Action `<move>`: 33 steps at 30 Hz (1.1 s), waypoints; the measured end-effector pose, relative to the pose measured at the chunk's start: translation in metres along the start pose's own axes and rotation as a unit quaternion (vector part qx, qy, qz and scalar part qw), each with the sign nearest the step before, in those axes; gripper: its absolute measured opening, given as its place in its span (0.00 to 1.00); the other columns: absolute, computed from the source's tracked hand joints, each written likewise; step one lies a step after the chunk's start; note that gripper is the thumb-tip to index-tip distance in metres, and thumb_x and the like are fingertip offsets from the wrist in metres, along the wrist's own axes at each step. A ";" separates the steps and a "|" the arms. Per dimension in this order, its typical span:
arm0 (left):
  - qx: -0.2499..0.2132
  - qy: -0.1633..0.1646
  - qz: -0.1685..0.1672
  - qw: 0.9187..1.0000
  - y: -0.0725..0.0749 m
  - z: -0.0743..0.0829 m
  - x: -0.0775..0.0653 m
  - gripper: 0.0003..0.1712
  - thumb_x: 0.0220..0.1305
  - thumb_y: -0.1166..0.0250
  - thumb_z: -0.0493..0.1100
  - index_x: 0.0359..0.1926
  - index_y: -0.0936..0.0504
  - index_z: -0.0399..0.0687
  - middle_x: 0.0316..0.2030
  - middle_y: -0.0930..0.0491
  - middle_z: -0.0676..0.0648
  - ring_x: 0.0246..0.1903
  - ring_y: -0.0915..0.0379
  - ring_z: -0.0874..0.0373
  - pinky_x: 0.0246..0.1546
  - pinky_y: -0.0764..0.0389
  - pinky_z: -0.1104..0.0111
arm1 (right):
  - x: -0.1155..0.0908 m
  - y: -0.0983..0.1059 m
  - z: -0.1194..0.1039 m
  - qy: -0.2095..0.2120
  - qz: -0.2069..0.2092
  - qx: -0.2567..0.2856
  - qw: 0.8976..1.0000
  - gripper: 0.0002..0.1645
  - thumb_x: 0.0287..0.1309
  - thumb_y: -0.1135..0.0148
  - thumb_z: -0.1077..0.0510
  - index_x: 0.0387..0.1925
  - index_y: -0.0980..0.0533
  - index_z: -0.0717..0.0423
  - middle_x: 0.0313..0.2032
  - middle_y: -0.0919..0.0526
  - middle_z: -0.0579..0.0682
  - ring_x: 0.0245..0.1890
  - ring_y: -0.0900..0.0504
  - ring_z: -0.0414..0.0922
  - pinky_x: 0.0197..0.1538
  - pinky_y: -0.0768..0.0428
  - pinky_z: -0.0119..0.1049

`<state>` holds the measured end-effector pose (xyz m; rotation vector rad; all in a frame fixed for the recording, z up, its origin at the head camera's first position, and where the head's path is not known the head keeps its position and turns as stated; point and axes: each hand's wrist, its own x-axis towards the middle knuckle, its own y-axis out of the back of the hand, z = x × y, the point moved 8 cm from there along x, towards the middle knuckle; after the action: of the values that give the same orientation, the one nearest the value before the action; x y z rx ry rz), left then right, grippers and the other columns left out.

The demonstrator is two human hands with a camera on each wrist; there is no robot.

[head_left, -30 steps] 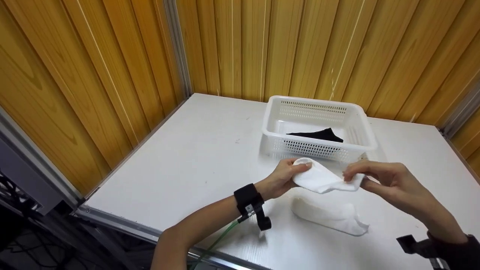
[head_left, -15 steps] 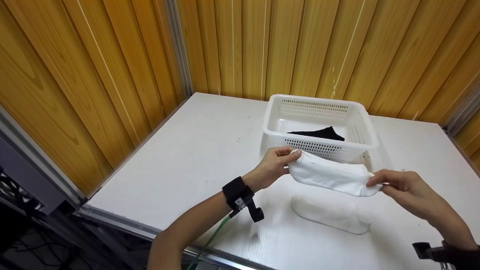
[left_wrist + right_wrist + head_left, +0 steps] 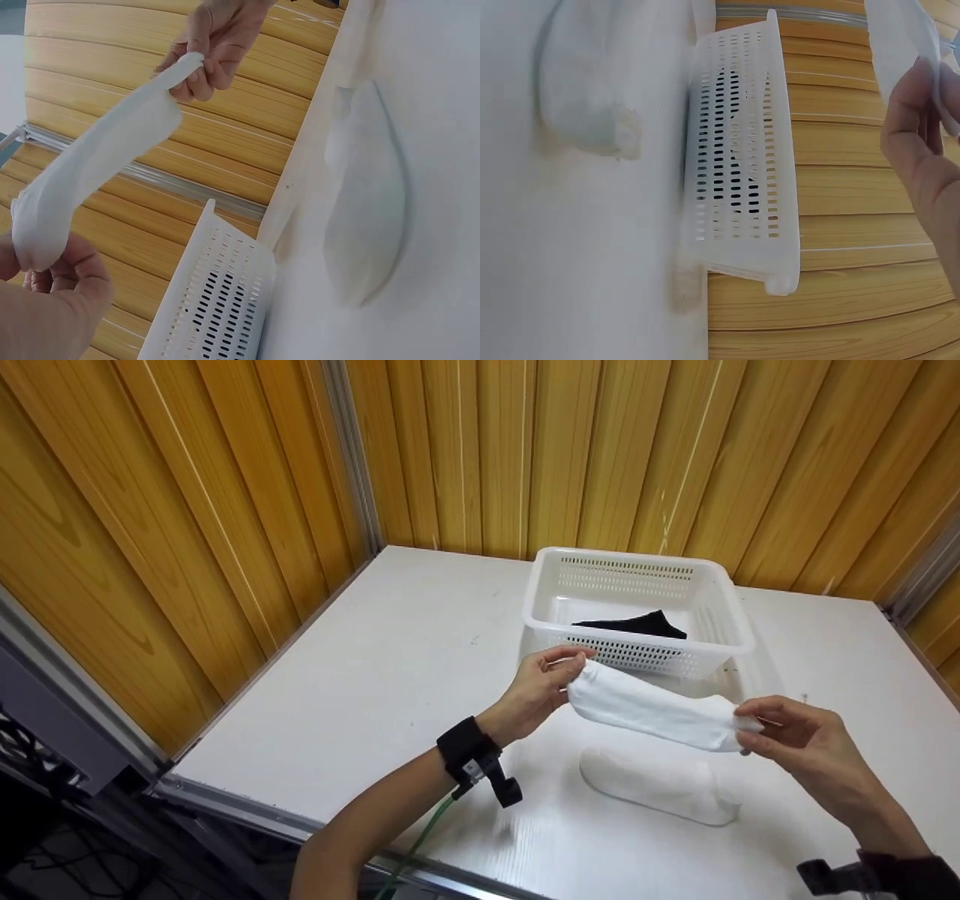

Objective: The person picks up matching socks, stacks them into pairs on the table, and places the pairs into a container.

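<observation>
A white sock [image 3: 649,705] is stretched lengthwise in the air between both hands. My left hand [image 3: 529,694] pinches its left end between thumb and fingers. At the other end, my right hand [image 3: 814,746] pinches the sock by the tip, seen also in the left wrist view, where the right hand [image 3: 217,45] is at the top. A second white sock [image 3: 660,787] lies flat on the table below the held one. Behind the hands, a black cloth item [image 3: 637,625] lies inside the white plastic basket [image 3: 739,619]; the basket's front wall hides part of it.
The white table [image 3: 360,675] reaches to yellow wood-patterned walls [image 3: 465,457] at the back and left. Its metal front edge [image 3: 232,808] runs beneath the left forearm. A green cable [image 3: 424,840] hangs from the left wrist's strap.
The white sock, bunched and folded a second ago, is now drawn out to its full length. My hands have moved apart, the left one leftward and up. The sock on the table stays put.
</observation>
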<state>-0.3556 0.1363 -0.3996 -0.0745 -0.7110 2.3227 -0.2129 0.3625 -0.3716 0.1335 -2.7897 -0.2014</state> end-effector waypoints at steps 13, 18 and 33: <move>0.041 0.044 -0.027 0.998 0.001 -0.019 -0.007 0.16 0.59 0.42 0.35 0.47 0.27 0.30 0.37 0.22 0.42 0.33 0.25 0.55 0.31 0.23 0.65 | -0.018 -0.007 0.014 -0.051 -0.080 -0.013 0.995 0.30 0.51 0.49 0.78 0.58 0.39 0.72 0.60 0.38 0.56 0.32 0.23 0.49 0.29 0.25 0.35; 0.091 0.101 -0.054 0.989 0.006 -0.040 -0.013 0.19 0.59 0.43 0.33 0.50 0.31 0.26 0.35 0.22 0.42 0.34 0.26 0.55 0.33 0.23 0.64 | -0.027 -0.004 0.026 -0.094 -0.103 -0.078 0.987 0.29 0.54 0.45 0.71 0.59 0.37 0.66 0.60 0.36 0.49 0.41 0.23 0.46 0.31 0.23 0.39; 0.381 0.123 -0.032 0.916 0.013 -0.071 -0.019 0.09 0.50 0.39 0.29 0.36 0.23 0.34 0.23 0.25 0.47 0.14 0.31 0.58 0.16 0.24 0.63 | -0.039 -0.023 0.054 -0.040 -0.181 -0.194 0.963 0.27 0.49 0.40 0.69 0.54 0.32 0.69 0.51 0.36 0.31 0.24 0.22 0.43 0.23 0.24 0.35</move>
<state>-0.3324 0.1499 -0.4696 0.0132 0.3348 2.3109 -0.1933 0.3511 -0.4385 0.5476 -2.7161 -0.8520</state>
